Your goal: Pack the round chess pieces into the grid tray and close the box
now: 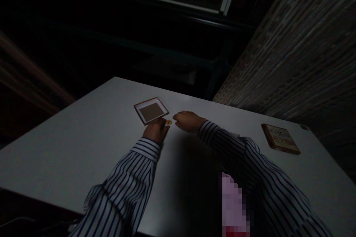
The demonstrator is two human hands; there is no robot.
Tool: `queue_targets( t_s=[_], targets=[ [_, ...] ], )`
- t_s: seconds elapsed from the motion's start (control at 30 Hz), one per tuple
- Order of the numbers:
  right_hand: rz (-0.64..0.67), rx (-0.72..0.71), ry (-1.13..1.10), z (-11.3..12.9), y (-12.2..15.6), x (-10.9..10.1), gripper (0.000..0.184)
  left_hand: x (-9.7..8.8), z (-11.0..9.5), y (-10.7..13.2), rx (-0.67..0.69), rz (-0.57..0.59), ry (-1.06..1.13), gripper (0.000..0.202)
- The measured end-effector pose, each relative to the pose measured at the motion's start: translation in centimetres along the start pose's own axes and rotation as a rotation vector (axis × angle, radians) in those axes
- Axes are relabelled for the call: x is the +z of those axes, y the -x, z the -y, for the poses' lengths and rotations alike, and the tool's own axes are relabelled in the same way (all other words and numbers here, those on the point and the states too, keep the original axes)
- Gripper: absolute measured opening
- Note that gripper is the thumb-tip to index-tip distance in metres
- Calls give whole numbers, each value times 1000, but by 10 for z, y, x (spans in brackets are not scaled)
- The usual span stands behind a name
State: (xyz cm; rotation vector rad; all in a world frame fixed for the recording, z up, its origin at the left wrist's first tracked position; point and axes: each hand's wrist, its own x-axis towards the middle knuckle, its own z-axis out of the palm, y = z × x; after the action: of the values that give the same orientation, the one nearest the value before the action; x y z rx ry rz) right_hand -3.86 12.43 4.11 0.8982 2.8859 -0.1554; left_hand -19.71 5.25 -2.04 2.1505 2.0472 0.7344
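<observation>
My left hand (156,130) is over the white table, beside the near edge of a framed panel (151,112) with a thin brown rim and a dark rectangle inside a pale border. Between its thumb and index fingertip shows a small round tan disc (169,122) with a dark reddish mark; the fingers appear closed on its edge. Just right of the disc, my right hand (189,120) has its fingers curled in, thumb near the index finger. Anything inside it is hidden. The two hands are a short gap apart.
A brown-edged box (280,139) with a pictured lid lies on the right of the white table (83,148). A small dark item (303,127) sits at the far right corner. A strand curtain (289,40) hangs behind. The room is dim.
</observation>
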Motion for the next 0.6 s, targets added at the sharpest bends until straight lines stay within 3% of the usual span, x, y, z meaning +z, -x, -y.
queue_targets(
  t_s=[0.17, 0.6],
  targets=[
    [12, -4, -39, 4, -9, 4, 29, 4, 3, -2, 56, 6, 16, 30],
    [13, -14, -115, 4, -15, 7, 30, 5, -3, -4, 55, -36, 12, 33]
  ],
)
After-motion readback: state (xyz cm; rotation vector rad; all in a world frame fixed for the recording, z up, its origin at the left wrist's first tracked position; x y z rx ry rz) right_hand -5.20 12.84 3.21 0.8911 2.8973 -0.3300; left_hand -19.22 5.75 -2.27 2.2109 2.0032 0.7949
